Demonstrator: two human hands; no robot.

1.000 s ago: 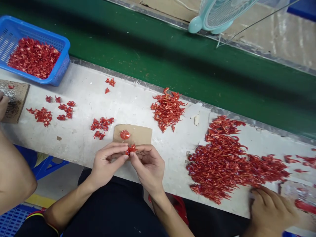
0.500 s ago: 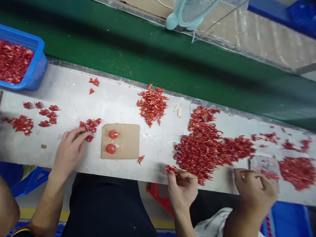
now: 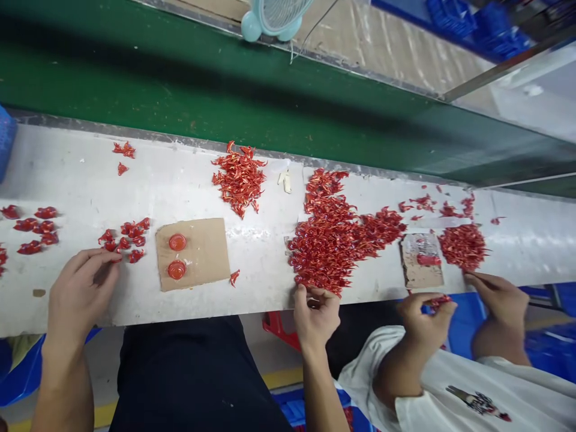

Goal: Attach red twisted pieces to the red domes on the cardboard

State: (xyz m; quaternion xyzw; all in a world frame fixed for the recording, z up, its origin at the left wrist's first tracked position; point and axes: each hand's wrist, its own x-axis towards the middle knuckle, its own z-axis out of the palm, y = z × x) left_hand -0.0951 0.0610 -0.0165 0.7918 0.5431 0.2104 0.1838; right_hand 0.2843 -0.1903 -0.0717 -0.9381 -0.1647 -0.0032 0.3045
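the left hand [image 3: 83, 291] is resting, curled, at a small cluster of glossy red plastic-looking pieces [image 3: 137, 229] on the whitish counter [image 3: 261, 264]; the right hand [image 3: 317, 315], also curled, is sitting at the near edge of a large spiky red heap [image 3: 328, 246]. whether either is pinching anything, i cannot tell. pieces are probably feeling light, stiff, slippery; rounded bodies are likely offering safer holds than thin tips.

Glossy red pieces [image 3: 330, 243] in a jumbled heap

Person's in dk navy clothes [image 3: 189, 372] w/ pale specks [image 3: 229, 403]; L hand [image 3: 83, 291] & R hand [image 3: 317, 315] bare.
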